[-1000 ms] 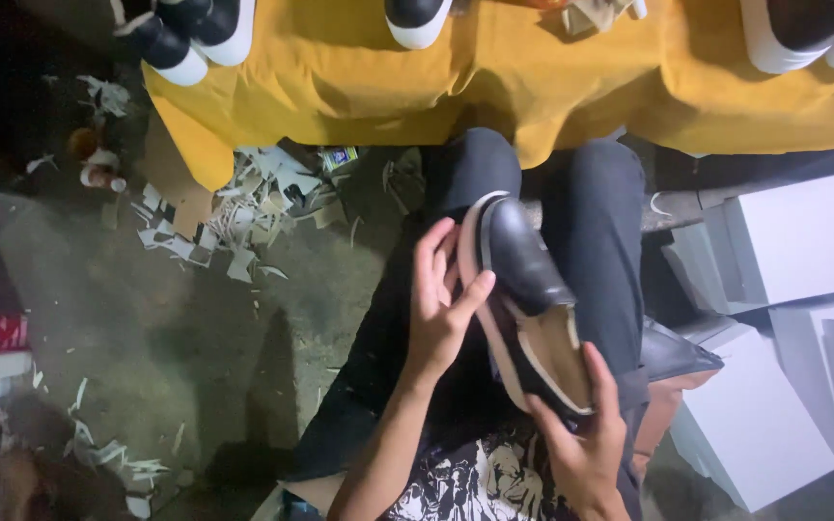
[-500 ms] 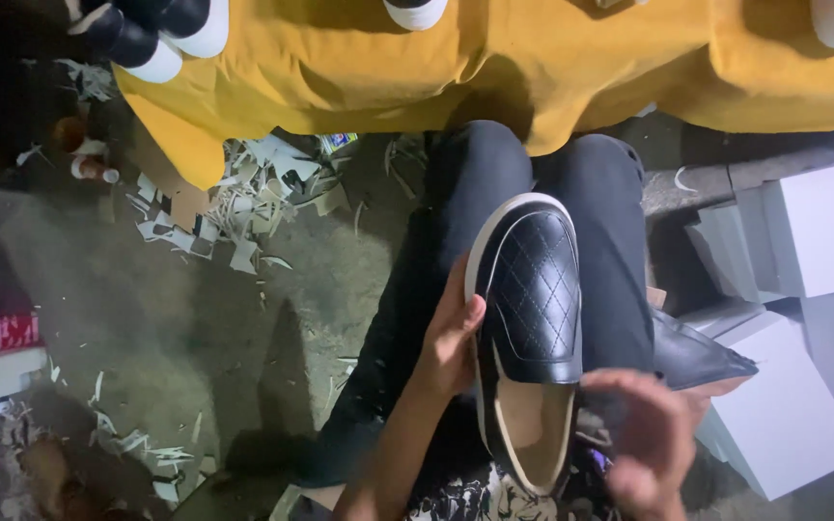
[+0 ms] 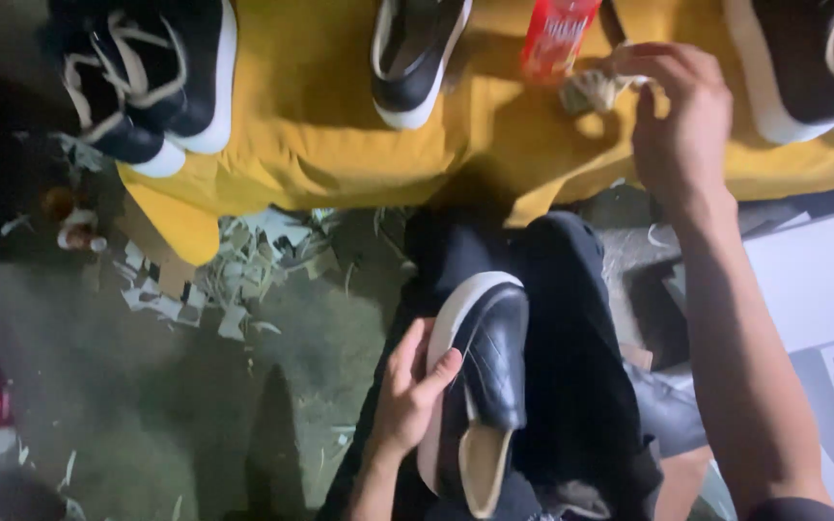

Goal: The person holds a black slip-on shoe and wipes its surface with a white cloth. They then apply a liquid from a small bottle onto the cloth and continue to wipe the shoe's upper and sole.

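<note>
My left hand (image 3: 409, 394) grips a black quilted slip-on shoe (image 3: 483, 386) with a white sole, held tilted on its side over my lap in dark trousers. My right hand (image 3: 676, 121) reaches up onto the yellow cloth-covered table (image 3: 340, 145), its fingers pinched on a small crumpled pale rag (image 3: 593, 92) beside a red can (image 3: 554, 37).
Several black shoes with white soles stand on the yellow cloth: at far left (image 3: 142, 82), centre (image 3: 417, 58) and far right (image 3: 813, 68). Paper scraps (image 3: 214, 289) litter the floor at left. White boxes (image 3: 813, 289) sit at right.
My right hand left the shoe and rose to the table, taking the rag. The left hand turned the shoe onto its side. The view tilted up toward the table.
</note>
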